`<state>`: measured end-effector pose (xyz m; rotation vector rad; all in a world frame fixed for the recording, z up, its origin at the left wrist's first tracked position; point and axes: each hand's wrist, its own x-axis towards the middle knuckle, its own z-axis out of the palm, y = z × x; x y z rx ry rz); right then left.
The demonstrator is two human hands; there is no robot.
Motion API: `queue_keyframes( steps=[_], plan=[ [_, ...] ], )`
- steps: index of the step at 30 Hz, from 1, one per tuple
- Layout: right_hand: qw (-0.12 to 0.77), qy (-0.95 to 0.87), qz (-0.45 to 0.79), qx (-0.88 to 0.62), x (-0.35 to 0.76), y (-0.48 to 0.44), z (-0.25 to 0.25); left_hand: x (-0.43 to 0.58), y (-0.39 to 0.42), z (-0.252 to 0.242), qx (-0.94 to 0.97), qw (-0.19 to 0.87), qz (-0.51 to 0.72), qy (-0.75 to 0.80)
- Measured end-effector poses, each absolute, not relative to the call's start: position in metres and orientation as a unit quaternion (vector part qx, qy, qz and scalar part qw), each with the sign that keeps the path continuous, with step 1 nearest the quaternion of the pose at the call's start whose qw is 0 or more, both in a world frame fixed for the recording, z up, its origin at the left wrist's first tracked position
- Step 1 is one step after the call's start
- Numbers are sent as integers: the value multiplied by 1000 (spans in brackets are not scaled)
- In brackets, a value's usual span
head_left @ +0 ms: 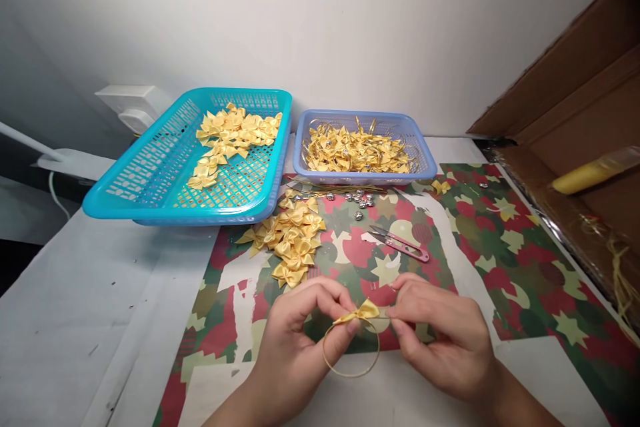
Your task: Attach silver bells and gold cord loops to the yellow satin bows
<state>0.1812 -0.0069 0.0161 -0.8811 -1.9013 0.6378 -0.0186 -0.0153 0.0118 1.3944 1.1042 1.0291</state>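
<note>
Between thumb and fingertips, my left hand (300, 340) pinches a yellow satin bow (369, 309) together with a thin gold wire loop (351, 376) that hangs below it. My right hand (445, 337) is closed in a pinch just right of the bow. A thin strand or strip seems to run to its fingertips, too small to make out. Beyond my left hand lies a pile of yellow bows (295, 243). Pink-handled thread snips (400, 245) and several small silver bells (359, 215) lie past my hands.
A turquoise basket (240, 203) with bows stands back left, tilted on a stack. A blue-purple basket (425, 160) beside it holds bows on gold wires. Loose gold wires (345, 188) lie before it. At right is a cardboard box (565, 113) with a yellow tube (590, 173).
</note>
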Motion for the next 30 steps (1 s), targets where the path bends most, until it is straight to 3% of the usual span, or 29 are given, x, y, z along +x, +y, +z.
queue_keyframes(
  steps=[30],
  plan=[
    [455,-772,258,-360,181,-9,17,-17,-14,14,614,479,447,441]
  ],
)
